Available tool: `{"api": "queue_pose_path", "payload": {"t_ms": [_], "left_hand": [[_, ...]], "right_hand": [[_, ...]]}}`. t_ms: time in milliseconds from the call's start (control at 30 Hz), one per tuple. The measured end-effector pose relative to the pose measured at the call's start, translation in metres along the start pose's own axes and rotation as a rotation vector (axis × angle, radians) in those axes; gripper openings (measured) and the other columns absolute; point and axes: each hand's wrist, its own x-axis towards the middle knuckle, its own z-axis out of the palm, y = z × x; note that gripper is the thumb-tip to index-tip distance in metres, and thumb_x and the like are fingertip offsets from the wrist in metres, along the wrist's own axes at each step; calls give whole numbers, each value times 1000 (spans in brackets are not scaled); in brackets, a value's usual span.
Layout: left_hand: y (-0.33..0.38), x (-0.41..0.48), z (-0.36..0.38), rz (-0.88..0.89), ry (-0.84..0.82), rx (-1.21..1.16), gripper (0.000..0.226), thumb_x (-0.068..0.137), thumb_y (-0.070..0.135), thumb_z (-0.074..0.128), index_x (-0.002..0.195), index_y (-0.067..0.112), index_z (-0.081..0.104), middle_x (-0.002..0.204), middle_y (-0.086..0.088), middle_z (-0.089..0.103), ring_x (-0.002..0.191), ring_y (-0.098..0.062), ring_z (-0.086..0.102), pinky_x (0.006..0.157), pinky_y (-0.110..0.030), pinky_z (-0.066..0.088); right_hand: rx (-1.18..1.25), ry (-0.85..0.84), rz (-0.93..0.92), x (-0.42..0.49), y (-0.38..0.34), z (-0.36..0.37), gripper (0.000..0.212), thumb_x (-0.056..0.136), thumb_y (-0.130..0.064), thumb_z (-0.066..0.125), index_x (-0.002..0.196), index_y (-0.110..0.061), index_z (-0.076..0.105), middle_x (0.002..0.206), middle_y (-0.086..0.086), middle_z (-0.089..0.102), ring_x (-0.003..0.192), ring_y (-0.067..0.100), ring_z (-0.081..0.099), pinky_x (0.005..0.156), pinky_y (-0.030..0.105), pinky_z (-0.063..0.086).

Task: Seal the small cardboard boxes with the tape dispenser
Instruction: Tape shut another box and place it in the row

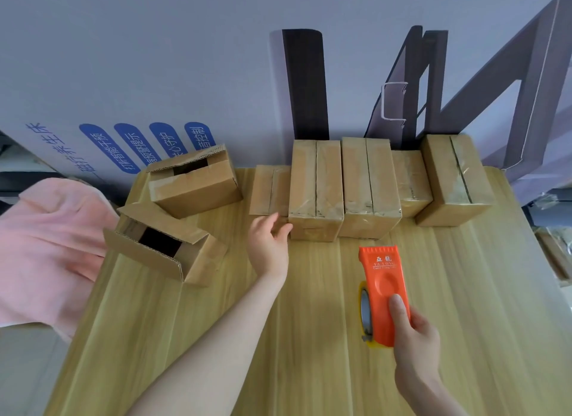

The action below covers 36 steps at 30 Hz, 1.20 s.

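My right hand (414, 338) grips an orange tape dispenser (382, 288) with a tape roll on its left side, held low over the front right of the wooden table (309, 338). My left hand (268, 245) reaches out with relaxed fingers, its fingertips touching the lower left side of a taped box (315, 189). This box stands in a row of several taped boxes along the back edge, among them a taller one (370, 186) and one at the right end (455, 180). Two boxes with open flaps sit at the left: a near one (167, 245) and a far one (193, 180).
A pink cloth (49, 248) hangs off the table's left side. Behind the boxes stand a dark board (306, 84) and a large printed carton against the wall. The table's right edge drops to clutter on the floor.
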Motion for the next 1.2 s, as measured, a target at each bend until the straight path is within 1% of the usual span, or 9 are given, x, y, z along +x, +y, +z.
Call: {"api": "queue_pose_path", "payload": {"t_ms": [67,200,467,567,667,800,900,1033,1200], "left_hand": [[0,4,1,6,-53,43,29,85,27,71,110,13,71,113,3,65,96,-13,61,79,-15,43],[0,9,0,-19,-44,37,12,82,24,74,87,14,77,90,3,72,79,-9,61,59,-3,33],[1,2,1,-85,-29,-137,28,83,29,73,108,17,70,91,9,71,83,-4,65,67,-4,39],[3,1,2,-76,-6,-179,15,85,26,71,98,18,73,82,13,69,80,-4,65,66,-6,43],[3,4,4,-37,-28,-167,8,86,21,69,89,17,75,77,10,69,77,-8,66,68,-17,50],[1,8,6,-101,-77,-226,15,90,16,64,101,13,74,81,9,70,79,-11,69,77,-29,56],[4,8,6,-143,-86,-284,21,91,16,64,111,13,69,85,10,69,79,-8,70,77,-26,56],[6,7,5,-170,-80,-323,8,91,14,62,89,21,65,81,9,70,75,-5,69,74,-29,58],[5,-2,5,-176,-79,-297,7,87,28,66,87,21,66,80,9,70,79,-6,67,73,-26,56]], "right_hand": [[2,1,4,-1,1,0,27,92,-36,62,86,-12,72,65,10,72,48,33,67,41,28,52],[-6,-4,-10,-2,0,-1,28,93,-35,61,85,-10,71,62,9,71,45,29,66,39,23,49],[-4,-15,7,-2,0,0,28,92,-37,61,87,-12,71,68,11,72,50,39,67,46,36,57],[-9,-20,8,-3,1,1,27,92,-37,61,86,-12,71,68,12,72,52,38,67,54,45,60],[-6,-30,8,-5,0,1,29,92,-37,61,86,-11,71,68,13,72,51,39,67,46,38,57],[1,-33,25,-5,-2,0,29,92,-35,60,87,-9,71,68,16,71,50,40,66,41,29,52],[-1,-28,26,-4,-2,1,29,93,-35,60,86,-9,71,66,14,71,49,37,66,41,28,52],[0,-18,14,-4,0,0,29,93,-35,60,83,-10,71,63,10,71,46,29,66,41,24,51],[3,-24,20,-4,2,-1,30,93,-34,60,84,-8,71,62,11,70,45,30,66,40,23,50]]}}
